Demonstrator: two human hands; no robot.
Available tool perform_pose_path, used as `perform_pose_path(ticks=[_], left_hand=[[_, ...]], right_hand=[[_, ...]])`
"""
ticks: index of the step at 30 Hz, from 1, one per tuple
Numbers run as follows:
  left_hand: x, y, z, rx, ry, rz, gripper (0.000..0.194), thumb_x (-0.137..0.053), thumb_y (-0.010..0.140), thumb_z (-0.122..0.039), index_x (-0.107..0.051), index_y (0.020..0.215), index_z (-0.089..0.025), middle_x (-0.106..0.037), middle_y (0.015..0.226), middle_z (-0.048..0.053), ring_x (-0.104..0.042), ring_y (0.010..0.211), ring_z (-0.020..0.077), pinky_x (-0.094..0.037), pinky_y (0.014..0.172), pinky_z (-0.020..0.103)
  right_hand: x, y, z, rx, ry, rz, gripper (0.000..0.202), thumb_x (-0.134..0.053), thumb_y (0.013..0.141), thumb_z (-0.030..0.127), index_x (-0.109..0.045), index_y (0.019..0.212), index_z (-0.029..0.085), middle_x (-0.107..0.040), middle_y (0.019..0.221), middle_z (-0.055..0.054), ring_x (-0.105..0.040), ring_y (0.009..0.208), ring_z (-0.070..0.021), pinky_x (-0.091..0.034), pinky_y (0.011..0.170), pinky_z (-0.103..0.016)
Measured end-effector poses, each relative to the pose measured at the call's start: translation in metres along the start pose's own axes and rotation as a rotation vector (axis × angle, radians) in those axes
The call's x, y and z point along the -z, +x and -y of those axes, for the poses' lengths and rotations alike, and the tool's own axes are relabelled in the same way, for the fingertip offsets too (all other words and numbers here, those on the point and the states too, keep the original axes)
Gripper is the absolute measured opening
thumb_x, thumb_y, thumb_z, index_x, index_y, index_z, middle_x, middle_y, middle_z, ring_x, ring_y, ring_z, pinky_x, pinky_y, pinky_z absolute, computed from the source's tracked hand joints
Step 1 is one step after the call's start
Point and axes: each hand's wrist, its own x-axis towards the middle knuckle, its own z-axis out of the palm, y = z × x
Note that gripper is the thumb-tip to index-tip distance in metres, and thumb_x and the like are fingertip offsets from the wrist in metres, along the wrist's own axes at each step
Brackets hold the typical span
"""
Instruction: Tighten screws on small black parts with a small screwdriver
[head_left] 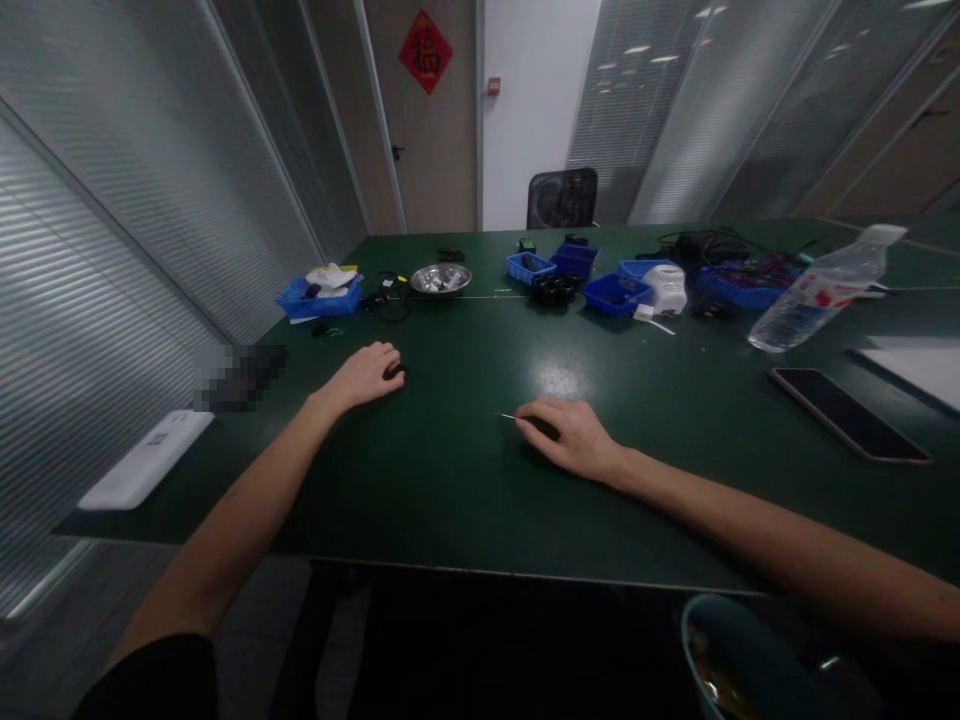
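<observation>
My left hand rests low over the green table, thumb and fingers curled round a small black object. Most of that object is hidden, and its kind cannot be made out. Across from it, my right hand lies on the table with thumb and forefinger pinched. From this pinch a thin, pale, needle-like rod sticks out toward the left; its other end is covered by the fingers. The two hands are well apart, with bare tabletop between them.
At the back stand a blue basket, a metal bowl and several blue bins. To the right are a tilted plastic bottle and a phone. A white case lies left; a bin stands below the front edge.
</observation>
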Motion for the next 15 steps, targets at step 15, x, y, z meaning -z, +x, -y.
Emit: perform_pose_path(ticks=[15], left_hand=[[0.0,-0.053,0.124,0.672,0.186,-0.131,0.042,-0.055,0.09,-0.055,-0.069,0.101,-0.017,-0.066,0.124,0.018,-0.057,0.115,0.037,-0.046,0.096,0.046]], right_hand=[[-0.001,-0.001,-0.001,0.01,-0.014,-0.001,0.028,-0.051,0.109,0.037,-0.071,0.115,0.018,-0.075,0.099,-0.007,-0.068,0.077,-0.0161,-0.052,0.07,-0.03]])
